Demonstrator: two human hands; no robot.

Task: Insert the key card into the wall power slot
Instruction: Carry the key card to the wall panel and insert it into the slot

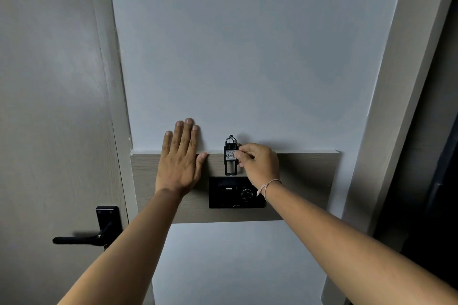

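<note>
A black key card point(230, 156) with a white handwritten number label and a ring at its top is held upright against the wall. My right hand point(257, 163) pinches it at its right side. Its lower end hangs just above the black wall power slot panel point(235, 193), which has a narrow slot near its top and a round dial to the right. The card's tip and the panel look apart. My left hand point(179, 158) lies flat on the wall with fingers spread, left of the panel, holding nothing.
The panel sits on a wood-grain strip point(304, 181) across the white wall point(235, 57). At the left is a door point(49, 106) with a black lever handle point(84, 239). A pale frame and a dark opening point(431, 181) stand at the right.
</note>
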